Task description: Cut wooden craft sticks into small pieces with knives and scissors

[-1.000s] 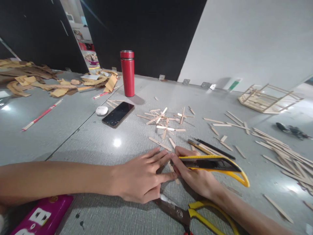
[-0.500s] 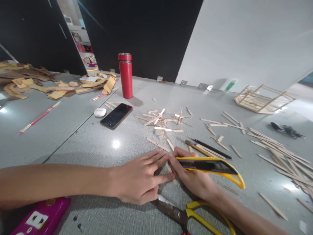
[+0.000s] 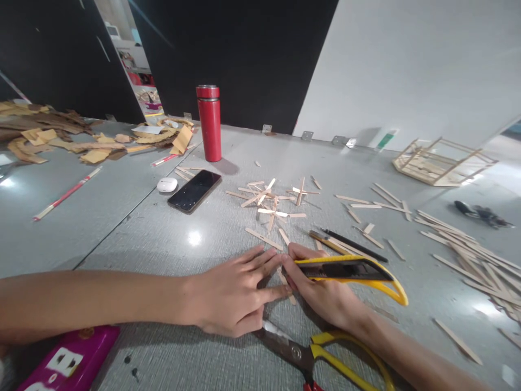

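My right hand point(image 3: 325, 298) is wrapped around a yellow and black utility knife point(image 3: 345, 269), whose handle end points to the right. Its blade tip is hidden behind the fingers. Flat on the tabletop, my left hand point(image 3: 232, 296) has its fingers stretched and spread, with the fingertips against a small wooden craft stick point(image 3: 292, 298). The fingertips of both hands meet over that stick, covering much of it. Just below them lie scissors point(image 3: 293, 350) with yellow handles, their blade tips beside my left hand.
Beyond my hands are small crossed-stick pieces point(image 3: 271, 203), a black pen point(image 3: 354, 244) and a phone point(image 3: 195, 191). A red flask point(image 3: 209, 125) stands behind. Loose sticks point(image 3: 468, 255) and a stick frame point(image 3: 443, 163) lie right; a purple power strip point(image 3: 77, 361) lies lower left.
The view has shifted very slightly. My hands keep nearly the same pose, and the knife's handle end sits a touch higher in the picture.
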### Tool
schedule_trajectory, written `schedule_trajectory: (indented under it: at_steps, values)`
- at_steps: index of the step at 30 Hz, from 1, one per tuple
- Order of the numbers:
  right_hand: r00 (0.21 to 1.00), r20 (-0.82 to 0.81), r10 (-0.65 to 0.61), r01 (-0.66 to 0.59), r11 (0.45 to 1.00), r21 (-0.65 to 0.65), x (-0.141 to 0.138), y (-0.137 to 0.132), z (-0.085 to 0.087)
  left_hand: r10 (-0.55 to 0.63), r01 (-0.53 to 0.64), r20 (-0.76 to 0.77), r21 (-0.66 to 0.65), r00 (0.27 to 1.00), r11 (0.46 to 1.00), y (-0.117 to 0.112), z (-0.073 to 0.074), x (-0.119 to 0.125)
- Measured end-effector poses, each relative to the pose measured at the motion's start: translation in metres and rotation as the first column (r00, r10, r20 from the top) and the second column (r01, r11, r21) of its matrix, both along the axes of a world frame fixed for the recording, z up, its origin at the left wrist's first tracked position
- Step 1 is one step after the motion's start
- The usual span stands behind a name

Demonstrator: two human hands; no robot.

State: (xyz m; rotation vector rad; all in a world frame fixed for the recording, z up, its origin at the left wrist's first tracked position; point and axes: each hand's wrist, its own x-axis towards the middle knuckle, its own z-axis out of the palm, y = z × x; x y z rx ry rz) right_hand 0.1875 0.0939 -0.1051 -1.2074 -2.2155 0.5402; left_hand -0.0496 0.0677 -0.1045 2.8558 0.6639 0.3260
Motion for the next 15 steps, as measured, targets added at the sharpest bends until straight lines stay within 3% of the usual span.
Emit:
schedule_trajectory:
  at_steps: [5,9,15]
  values:
    - [0.993,-0.092,-0.067,0.054,0.989,-0.138,-0.002,-0.007,0.005,0.01,-0.005,0.081,-0.058,0.997,0.998,0.002,-0.001,0.0]
    - [0.97,-0.208,-0.123,0.075,0.971,-0.226,-0.003,-0.01,0.003,0.145,-0.117,0.155,-0.18,0.977,0.977,0.003,0.004,0.003]
    - [0.977,-0.213,-0.012,-0.037,0.974,-0.222,-0.002,-0.009,0.0,0.291,-0.21,0.187,-0.362,0.938,0.908,0.003,0.01,-0.002]
